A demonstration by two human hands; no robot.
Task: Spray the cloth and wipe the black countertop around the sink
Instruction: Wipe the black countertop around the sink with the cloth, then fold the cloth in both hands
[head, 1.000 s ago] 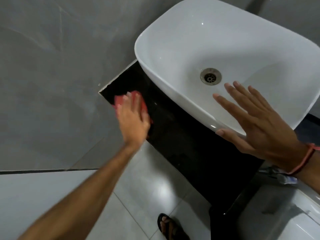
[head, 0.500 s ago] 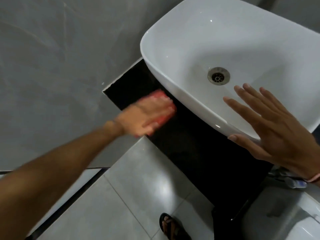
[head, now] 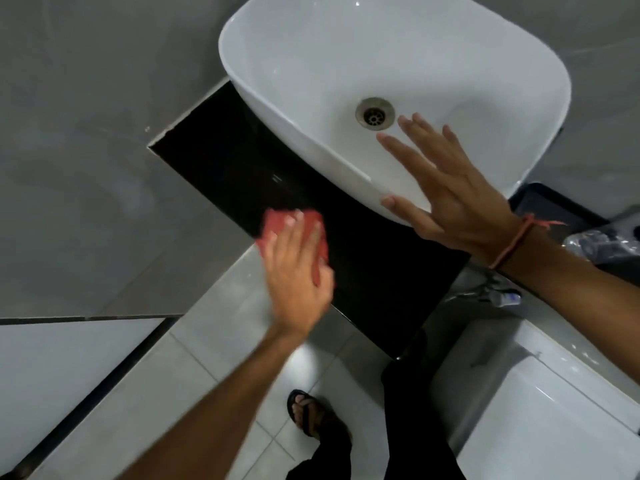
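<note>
A white basin sink [head: 311, 57] sits on a glossy black countertop [head: 225, 161] set against grey wall tiles. My left hand [head: 298, 271] lies flat on a red cloth [head: 277, 225] and presses it onto the counter's front edge, left of the basin. Most of the cloth is hidden under the palm. My right hand [head: 450, 192], fingers spread, rests on the basin's near rim and holds nothing. A red thread is tied round that wrist. No spray bottle shows in view.
A white toilet cistern [head: 540, 410] stands at the lower right, with a small tube [head: 505, 298] beside the counter end. A dark bin with a plastic bag [head: 595, 240] is at the far right. My sandalled foot [head: 308, 410] stands on pale floor tiles.
My left hand slid the red cloth from the counter's far left corner toward the front edge, nearer me. The right hand stayed on the basin rim. The camera shifted.
</note>
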